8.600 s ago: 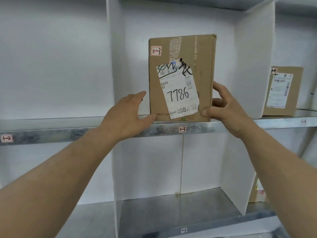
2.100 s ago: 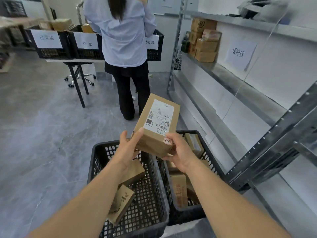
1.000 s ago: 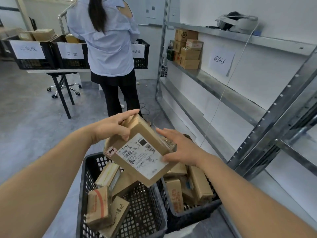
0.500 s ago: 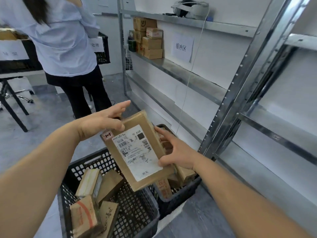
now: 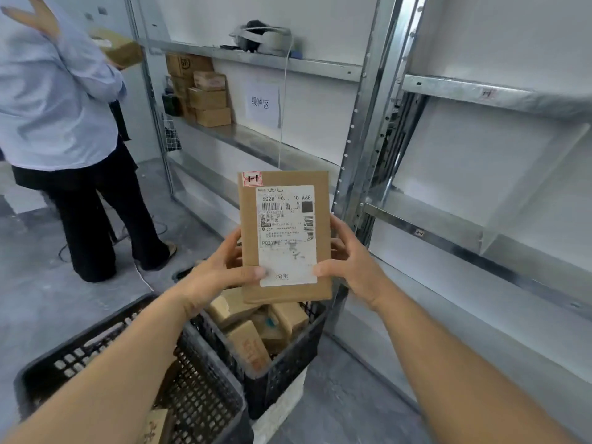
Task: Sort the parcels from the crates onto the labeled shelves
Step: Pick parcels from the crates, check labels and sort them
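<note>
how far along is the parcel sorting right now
Done: little to go on; no parcel shows on the labeled shelves at right. In hand: the left hand and right hand hold one parcel upright, its corner sticker marked 1-1, not yet shelved. Left: several parcels fill the far crate, and at least one more lies in the near crate.

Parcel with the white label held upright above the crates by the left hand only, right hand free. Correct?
No: both hands hold it. In the head view the right hand grips the parcel on its right edge and the left hand its left edge; it is upright above the crates.
</note>
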Demonstrator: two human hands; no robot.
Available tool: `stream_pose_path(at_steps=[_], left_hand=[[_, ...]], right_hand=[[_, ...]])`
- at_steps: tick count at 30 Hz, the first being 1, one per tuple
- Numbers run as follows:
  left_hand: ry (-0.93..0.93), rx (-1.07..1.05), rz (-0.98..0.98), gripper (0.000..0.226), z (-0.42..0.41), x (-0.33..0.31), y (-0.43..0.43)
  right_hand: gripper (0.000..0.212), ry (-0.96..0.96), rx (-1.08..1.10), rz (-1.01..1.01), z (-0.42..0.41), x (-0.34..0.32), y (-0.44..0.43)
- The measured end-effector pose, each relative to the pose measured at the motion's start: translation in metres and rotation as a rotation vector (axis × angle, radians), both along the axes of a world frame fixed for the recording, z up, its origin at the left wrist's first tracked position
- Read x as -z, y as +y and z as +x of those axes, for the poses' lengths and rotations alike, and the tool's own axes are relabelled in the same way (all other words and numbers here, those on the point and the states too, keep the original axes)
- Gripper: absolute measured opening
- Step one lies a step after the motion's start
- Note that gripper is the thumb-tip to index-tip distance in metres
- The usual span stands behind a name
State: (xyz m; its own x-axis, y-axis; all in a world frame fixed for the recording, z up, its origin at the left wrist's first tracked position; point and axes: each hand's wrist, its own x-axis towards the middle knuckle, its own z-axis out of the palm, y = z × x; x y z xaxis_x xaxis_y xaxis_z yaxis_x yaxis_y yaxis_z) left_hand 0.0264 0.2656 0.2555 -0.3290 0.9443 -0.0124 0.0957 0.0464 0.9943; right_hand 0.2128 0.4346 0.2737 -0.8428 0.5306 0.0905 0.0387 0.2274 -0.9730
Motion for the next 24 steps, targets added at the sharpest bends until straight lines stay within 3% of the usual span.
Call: stream_pose_path(at_steps=[9, 13, 21, 24], left_hand=[[-0.116, 0.102, 0.067, 0.107, 0.117, -0.026, 0.053], [-0.135, 0.130, 0.104, 0.082, 0.165, -0.035, 0.078], [0.016, 0.138, 0.140, 0.101, 0.217, -0.054, 0.119], [0.099, 0.054, 0.139, 0.089, 0.213, -0.062, 0.132]], right_hand=[[0.092, 0.000, 0.029, 0.012, 0.144, -0.016, 0.021], [0.093, 0.010, 0.088, 0.086, 0.194, -0.025, 0.036], [0.091, 0.067, 0.174, 0.179, 0.260, -0.045, 0.071], [0.091, 0.094, 0.223, 0.202, 0.269, -0.058, 0.087]])
